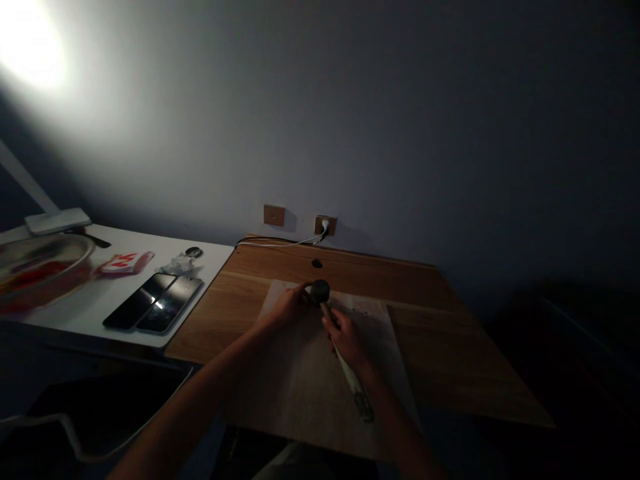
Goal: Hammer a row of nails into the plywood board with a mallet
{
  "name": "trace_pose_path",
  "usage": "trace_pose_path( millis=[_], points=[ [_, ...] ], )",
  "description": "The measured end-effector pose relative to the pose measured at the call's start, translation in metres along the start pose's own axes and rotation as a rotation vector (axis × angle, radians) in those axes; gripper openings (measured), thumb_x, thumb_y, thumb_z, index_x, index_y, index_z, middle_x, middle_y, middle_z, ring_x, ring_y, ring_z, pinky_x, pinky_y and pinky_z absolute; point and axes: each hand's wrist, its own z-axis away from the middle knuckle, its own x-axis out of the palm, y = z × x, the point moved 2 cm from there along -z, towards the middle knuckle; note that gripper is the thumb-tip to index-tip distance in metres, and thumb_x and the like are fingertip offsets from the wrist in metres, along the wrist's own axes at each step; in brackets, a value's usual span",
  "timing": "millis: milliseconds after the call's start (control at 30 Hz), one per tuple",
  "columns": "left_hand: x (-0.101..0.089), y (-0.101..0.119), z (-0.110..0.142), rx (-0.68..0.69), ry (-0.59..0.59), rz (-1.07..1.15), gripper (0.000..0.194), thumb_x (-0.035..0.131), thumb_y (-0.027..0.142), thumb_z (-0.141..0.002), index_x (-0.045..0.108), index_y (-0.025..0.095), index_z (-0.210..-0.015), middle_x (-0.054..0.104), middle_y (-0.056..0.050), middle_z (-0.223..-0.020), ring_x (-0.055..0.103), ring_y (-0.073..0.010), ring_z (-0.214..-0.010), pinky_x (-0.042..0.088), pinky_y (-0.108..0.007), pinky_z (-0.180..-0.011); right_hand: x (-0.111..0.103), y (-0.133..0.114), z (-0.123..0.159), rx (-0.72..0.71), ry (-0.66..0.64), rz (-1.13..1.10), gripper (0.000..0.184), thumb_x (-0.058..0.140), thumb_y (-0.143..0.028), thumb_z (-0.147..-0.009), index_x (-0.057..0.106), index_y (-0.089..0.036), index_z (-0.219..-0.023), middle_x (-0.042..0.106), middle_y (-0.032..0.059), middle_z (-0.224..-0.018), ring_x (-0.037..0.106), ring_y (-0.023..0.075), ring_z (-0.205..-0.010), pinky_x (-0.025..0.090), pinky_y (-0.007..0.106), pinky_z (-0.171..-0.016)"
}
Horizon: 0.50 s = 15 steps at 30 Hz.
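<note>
We see the wearer's own body as two bare forearms, the left [215, 370] and the right [387, 407], each a smooth, slim shape that narrows towards a bare wrist. The left one shows along more of its length and looks broader low down; the right is cut off sooner by the lower edge. Our hands, the left hand [287, 307] and the right hand [349, 339], are uncovered too, with slender fingers [330, 326] whose finer detail we lose in the dimness. Between the forearms we make out pale greyish cloth [293, 461], its garment too dark to tell.
</note>
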Motion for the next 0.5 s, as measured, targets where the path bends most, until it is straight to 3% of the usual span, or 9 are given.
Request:
trace_pose_path(
  millis=[167, 500],
  points=[
    [0.0028, -0.0052, 0.0003, 0.034, 0.014, 0.012, 0.061, 0.066, 0.006, -0.074, 0.057, 0.02, -0.133, 0.075, -0.003, -0.093, 0.069, -0.0163, -0.078, 0.05, -0.022, -0.069, 0.0013, 0.0002, -0.0003, -0.015, 0.011, 0.033, 0.035, 0.051, -0.05, -0.084, 0.061, -0.019, -0.097, 0.048, -0.008, -0.055, 0.043, 0.0081, -0.035, 0.034, 0.019, -0.035],
    [0.0023, -0.0038, 0.0003, 0.014, 0.013, 0.021, 0.06, 0.063, 0.005, -0.076, 0.056, 0.019, -0.133, 0.075, -0.002, -0.088, 0.07, -0.0166, -0.078, 0.051, -0.022, -0.069, 0.0055, 0.0009, 0.0003, -0.011, 0.036, 0.055, 0.041, 0.049, -0.051, -0.084, 0.063, -0.017, -0.104, 0.047, -0.0076, -0.055, 0.044, 0.0093, -0.035, 0.034, 0.02, -0.034]
  ],
)
